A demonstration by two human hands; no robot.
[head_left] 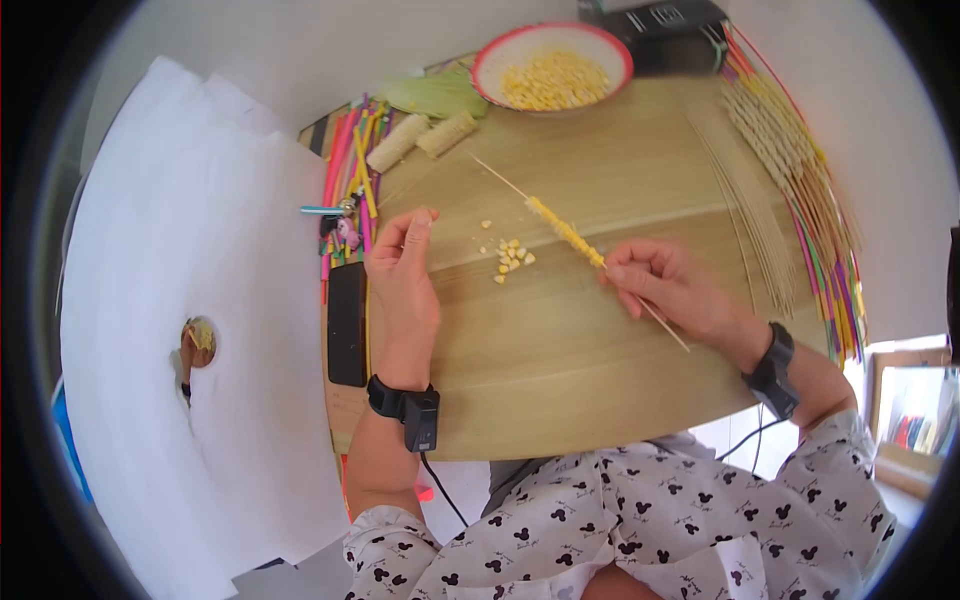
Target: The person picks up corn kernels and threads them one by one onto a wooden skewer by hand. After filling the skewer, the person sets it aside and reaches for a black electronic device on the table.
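Note:
My right hand (668, 288) pinches a thin wooden skewer (665, 325) near its lower part. Yellow corn kernels (565, 230) are threaded along the skewer's middle, while its far tip points bare toward the upper left. My left hand (405, 275) is raised near the table's left side, thumb and fingertips pressed together. Whatever lies between those fingertips, if anything, is too small to make out. Between the hands, a small group of loose corn kernels (513, 256) lies on the wooden table (540, 370).
A red-rimmed bowl (480, 75) of kernels stands at the back beside a black box (670, 40). Two stripped corn cobs (420, 140) lie near coloured sticks (340, 170). A black phone (347, 325) rests at left; bare skewers (750, 210) lie at right.

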